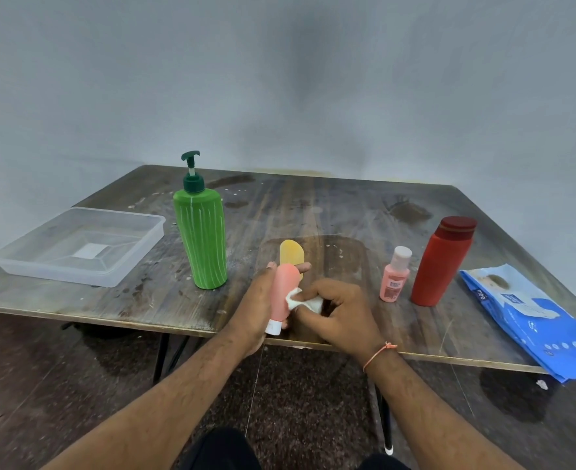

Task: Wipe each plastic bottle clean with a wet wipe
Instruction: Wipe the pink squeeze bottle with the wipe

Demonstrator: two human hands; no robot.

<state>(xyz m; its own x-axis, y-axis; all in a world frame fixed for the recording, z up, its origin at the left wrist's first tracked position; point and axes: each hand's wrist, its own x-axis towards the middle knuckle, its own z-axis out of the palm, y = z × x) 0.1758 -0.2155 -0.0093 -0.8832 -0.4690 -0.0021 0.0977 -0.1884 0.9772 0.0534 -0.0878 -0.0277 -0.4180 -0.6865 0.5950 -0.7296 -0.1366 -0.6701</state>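
Observation:
My left hand (258, 300) grips a pink tube bottle (282, 293) with a white cap pointing toward me, held above the table's front edge. My right hand (339, 310) pinches a white wet wipe (302, 300) and presses it against the tube's side. A yellow bottle (291, 254) lies on the table just behind the tube. A tall green pump bottle (201, 232) stands to the left. A small pink bottle (395, 276) and a red bottle (440, 262) stand to the right.
A clear plastic tray (76, 245) sits at the table's left. A blue wet-wipe pack (530, 317) lies at the right edge, overhanging the worn wooden table (330, 212). A grey wall rises behind the table.

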